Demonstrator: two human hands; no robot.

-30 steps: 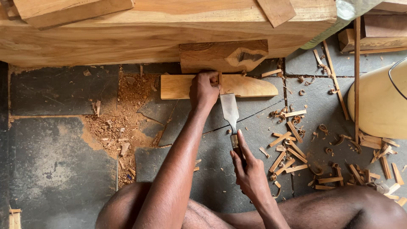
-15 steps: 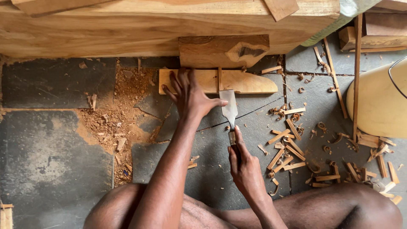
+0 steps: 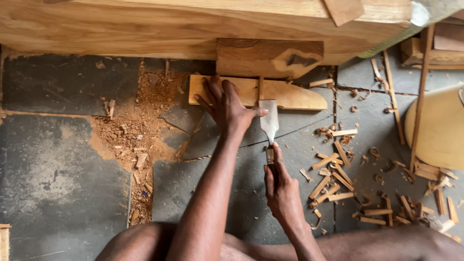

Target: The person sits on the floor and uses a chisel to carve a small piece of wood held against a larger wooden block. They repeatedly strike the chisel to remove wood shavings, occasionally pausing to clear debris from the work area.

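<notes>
- We see a large pale timber beam (image 3: 145, 29) across the top; a darker wood block (image 3: 261, 58) sits against it;
- sawdust (image 3: 145, 121) lies on our dark stone floor (image 3: 53, 169);
- wood chips (image 3: 348, 183) scatter right; a cream rounded object (image 3: 440, 128) stands beside them.

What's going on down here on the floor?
A person sits on the dark stone floor carving wood. The left hand lies flat on a pale wooden piece, pinning it against a big timber block. The right hand grips a broad chisel, blade on that piece. Wood chips and sawdust lie around.
</notes>
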